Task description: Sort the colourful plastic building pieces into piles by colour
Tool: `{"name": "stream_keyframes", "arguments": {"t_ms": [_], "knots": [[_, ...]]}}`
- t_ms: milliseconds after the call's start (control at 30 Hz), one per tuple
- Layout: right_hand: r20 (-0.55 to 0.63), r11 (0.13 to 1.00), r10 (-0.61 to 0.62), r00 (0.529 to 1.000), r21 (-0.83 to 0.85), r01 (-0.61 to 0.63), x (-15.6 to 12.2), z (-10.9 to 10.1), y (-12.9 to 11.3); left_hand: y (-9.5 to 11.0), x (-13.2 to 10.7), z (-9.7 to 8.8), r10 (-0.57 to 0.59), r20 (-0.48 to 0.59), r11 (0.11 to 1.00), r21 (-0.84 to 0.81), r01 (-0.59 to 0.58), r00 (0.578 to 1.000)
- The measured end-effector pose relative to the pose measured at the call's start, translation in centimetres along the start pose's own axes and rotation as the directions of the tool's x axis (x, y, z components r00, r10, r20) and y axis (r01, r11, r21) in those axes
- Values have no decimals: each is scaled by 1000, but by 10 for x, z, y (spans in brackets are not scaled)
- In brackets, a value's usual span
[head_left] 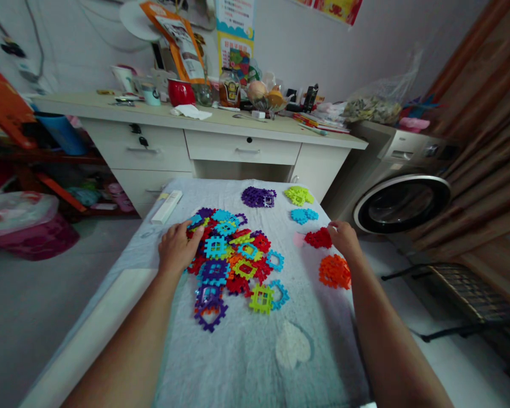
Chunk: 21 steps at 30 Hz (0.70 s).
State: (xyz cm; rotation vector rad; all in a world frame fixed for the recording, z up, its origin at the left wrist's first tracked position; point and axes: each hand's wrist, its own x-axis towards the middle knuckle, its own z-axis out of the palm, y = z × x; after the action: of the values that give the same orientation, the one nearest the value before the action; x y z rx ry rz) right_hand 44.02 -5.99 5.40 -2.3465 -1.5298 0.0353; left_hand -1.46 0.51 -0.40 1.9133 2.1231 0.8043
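A mixed heap of interlocking plastic building pieces (232,258) in purple, blue, red, yellow-green and orange lies on the cloth-covered table. My left hand (179,245) rests at the heap's left edge, thumb and fingers apart, some fingertips hidden among the pieces. On the right, my right hand (345,237) has its fingers closed at the edge of a small red pile (318,238), pinching a red piece there. Around it are single-colour piles: orange pieces (335,272) nearer me, blue pieces (304,216), yellow-green pieces (298,195) and purple pieces (257,197) farther back.
A long white box (166,207) lies at the table's back left. Behind stands a white desk (242,150) holding a jar, cups and a bag. To the right are a washing machine (402,198) and a dark stool (471,289); a pink bin (34,235) stands left.
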Motion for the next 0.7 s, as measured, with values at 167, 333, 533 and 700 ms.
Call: {"name": "stream_keyframes", "arguments": {"t_ms": [167, 333, 533, 700], "knots": [[108, 929, -342, 933, 188, 319, -35, 7, -69, 1, 0, 0, -4, 6, 1000, 1, 4, 1000], [161, 810, -569, 806, 277, 517, -72, 37, -127, 1, -1, 0, 1, -2, 1000, -1, -1, 1000], [143, 879, -461, 876, 210, 428, -80, 60, -139, 2, -2, -2, -9, 3, 1000, -9, 9, 1000], [142, 869, -484, 863, 193, 455, -81, 60, -134, 3, -3, -3, -14, 2, 1000, -11, 14, 1000]]}}
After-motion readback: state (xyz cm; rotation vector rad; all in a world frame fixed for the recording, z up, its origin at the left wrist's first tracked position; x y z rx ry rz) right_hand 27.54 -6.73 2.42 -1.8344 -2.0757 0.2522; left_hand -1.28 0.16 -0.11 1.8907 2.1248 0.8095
